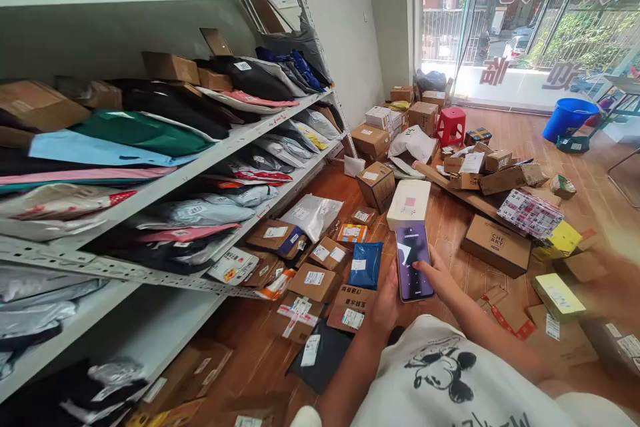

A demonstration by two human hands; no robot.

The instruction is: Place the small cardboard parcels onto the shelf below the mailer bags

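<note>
Surroundings: a white metal shelving rack (200, 167) runs along my left, its tiers packed with soft plastic mailer bags in black, green, blue, pink and grey, and brown cartons on the top tier. The wooden plank floor (450, 227) ahead is littered with parcels: small brown cardboard boxes with white labels, a blue plastic mailer bag (365, 265) just left of my hands, a brown carton printed "CHERRY" (497, 245) to the right, and a yellow flat box (557, 295) nearer my right forearm. Farther off stand a red plastic stool (451, 125) and a blue plastic bucket (570, 118) near the glass shopfront.

Object: a dark smartphone with a lit purple screen (413, 261), held upright above the floor, screen toward me. Directly beyond its top edge is a white rectangular box with a small pink label (409, 203); whether the two touch, I cannot tell.

Grip: my left hand (386, 303) is clenched around the phone's lower left edge, grasping it from behind. My right hand (440, 275) rests at the phone's right edge, fingers curled loosely, the thumb lying on the screen; it grasps nothing itself.
</note>
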